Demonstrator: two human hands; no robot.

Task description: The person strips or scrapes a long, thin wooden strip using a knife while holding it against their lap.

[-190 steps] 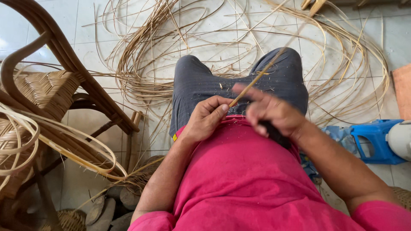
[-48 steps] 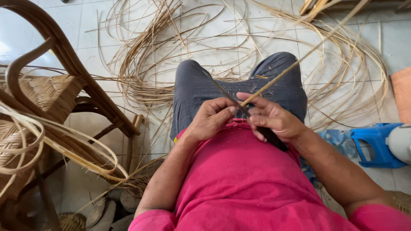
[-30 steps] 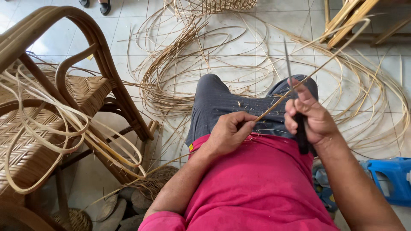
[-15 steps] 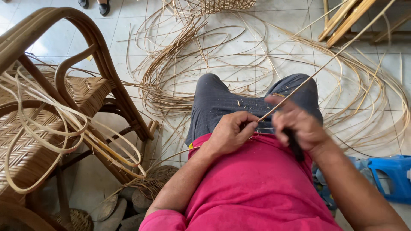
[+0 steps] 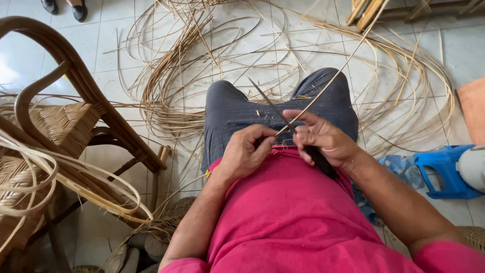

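A seated person in a pink shirt and grey trousers works a long cane strip (image 5: 333,81) over the lap. The left hand (image 5: 245,154) pinches the near end of the strip between thumb and fingertips, its grip pressed together just in front of the shirt. The right hand (image 5: 323,139) closes its grip around the dark handle of a knife (image 5: 283,119), whose thin blade points far and left above the knees and crosses the strip just beside the left fingertips. From there the strip runs far and right, rising over the right knee toward wooden legs (image 5: 366,10) at the far edge. Loose cane coils (image 5: 202,71) sprawl across the tiled floor (image 5: 121,35) beyond the knees. A partly woven rattan chair (image 5: 70,126) stands to the left, with pale strips looping from its frame. A blue stool (image 5: 444,169) lies on the floor at the right, near the right forearm.
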